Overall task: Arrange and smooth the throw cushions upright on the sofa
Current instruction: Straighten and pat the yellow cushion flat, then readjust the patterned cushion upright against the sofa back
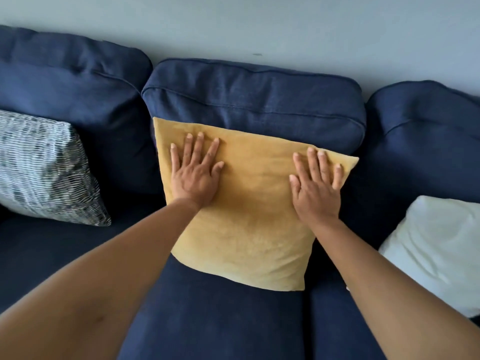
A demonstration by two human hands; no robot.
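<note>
A mustard-yellow cushion (249, 219) stands upright against the middle back pillow of the navy sofa (254, 100). My left hand (194, 172) lies flat on its upper left part, fingers spread. My right hand (315, 185) presses flat near its upper right corner, fingers apart. Neither hand grips anything. A black-and-white patterned cushion (49, 167) leans against the left back pillow. A white cushion (439, 250) rests on the right seat, tilted, partly cut off by the frame edge.
A pale grey wall (259, 27) runs behind the sofa. Navy seat cushions (207, 318) stretch in front of the yellow cushion, with a gap between the middle and right seats.
</note>
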